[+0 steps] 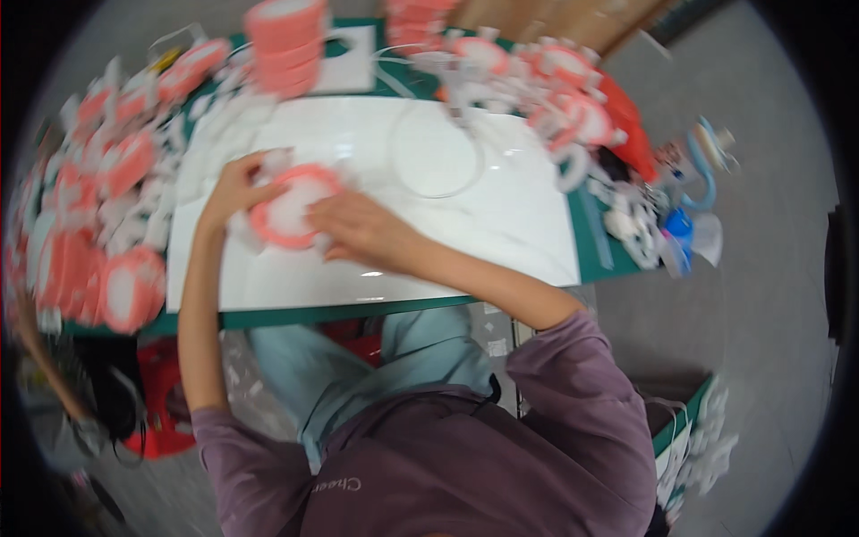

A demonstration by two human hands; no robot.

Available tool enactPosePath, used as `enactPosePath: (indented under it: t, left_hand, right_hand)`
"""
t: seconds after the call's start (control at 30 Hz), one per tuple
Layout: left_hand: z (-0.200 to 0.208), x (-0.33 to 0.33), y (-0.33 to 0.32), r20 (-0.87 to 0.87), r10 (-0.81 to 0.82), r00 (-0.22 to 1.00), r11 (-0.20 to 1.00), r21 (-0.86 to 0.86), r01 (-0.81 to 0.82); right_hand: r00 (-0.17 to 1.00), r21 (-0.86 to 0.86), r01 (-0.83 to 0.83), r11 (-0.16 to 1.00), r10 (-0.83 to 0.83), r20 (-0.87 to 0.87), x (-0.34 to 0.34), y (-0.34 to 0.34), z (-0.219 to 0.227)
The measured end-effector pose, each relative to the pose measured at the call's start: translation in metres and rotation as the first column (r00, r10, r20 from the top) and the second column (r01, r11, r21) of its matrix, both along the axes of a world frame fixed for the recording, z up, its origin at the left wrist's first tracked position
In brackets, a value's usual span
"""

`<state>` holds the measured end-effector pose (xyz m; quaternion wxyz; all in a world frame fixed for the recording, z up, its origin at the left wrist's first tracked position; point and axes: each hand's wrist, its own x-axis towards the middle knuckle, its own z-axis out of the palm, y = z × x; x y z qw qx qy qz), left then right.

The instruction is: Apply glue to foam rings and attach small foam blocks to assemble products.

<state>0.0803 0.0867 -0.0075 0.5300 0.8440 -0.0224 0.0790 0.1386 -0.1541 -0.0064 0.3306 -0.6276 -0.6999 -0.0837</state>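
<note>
A round part with a pink rim and a whitish centre [291,208] is held between my two hands, just above the white work sheet. My left hand [237,186] grips its upper left edge, thumb toward the rim; a small whitish piece shows by the fingertips. Curled fingers of my right hand [367,228] press against the right side of the rim. Blur hides what exactly sits under those fingers. A thin clear loop of tubing or cord [436,195] lies on the sheet to the right.
Stacked pink rings [286,49] stand at the back. Heaps of pink-and-white parts [125,166] crowd the left side, and more [573,94] lie at the back right beside a red bag [626,125]. A blue item [678,234] sits at the right edge.
</note>
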Motion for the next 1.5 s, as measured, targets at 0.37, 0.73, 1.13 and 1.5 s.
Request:
enactPosePath:
  t: [0.37,0.73,1.13,1.5]
  left_hand:
    - [0.008,-0.017,0.02,0.097,0.082,0.992,0.963,-0.263,-0.054]
    - [0.068,-0.043,0.027,0.571,0.223,0.79,0.915,-0.403,0.032]
    - [0.096,-0.081,-0.156,0.58,-0.173,0.796,0.906,-0.223,0.36]
    - [0.034,-0.134,-0.228,0.41,-0.243,0.879,0.742,-0.505,0.44]
  right_hand:
    - [0.047,0.64,0.69,-0.337,-0.862,-0.505,0.099,-0.363,0.161]
    - [-0.296,-0.331,0.943,0.019,-0.401,-0.867,0.247,-0.659,0.136]
    - [0.751,0.611,0.654,0.445,-0.477,-0.457,0.097,-0.381,0.22]
    - [0.883,0.275,-0.208,0.939,0.301,-0.361,-0.102,-0.132,0.15]
